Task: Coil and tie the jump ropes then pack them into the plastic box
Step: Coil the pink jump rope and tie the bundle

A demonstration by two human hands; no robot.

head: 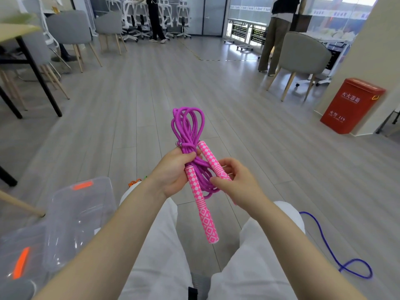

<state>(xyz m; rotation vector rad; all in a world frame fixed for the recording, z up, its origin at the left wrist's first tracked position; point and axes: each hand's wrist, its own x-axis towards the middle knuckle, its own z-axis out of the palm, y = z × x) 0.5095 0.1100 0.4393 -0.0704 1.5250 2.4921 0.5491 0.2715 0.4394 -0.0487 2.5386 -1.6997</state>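
Observation:
A purple jump rope (pixel 187 126) with pink-and-white patterned handles is held in front of me, its cord gathered into several loops that stand upward. My left hand (pixel 173 172) grips the coil's middle together with one handle (pixel 202 210), which hangs down. My right hand (pixel 236 180) pinches the other handle (pixel 211 160) near its lower end. A clear plastic box (pixel 80 215) with orange latches stands on the floor at my lower left. A blue jump rope (pixel 337 256) lies loose on the floor at the right.
I sit with white-trousered knees below my arms. A bit of orange rope (pixel 134 182) shows beside the box. A red metal bin (pixel 350 105) stands at right, grey chairs and a black-legged table at left, and two people stand far back.

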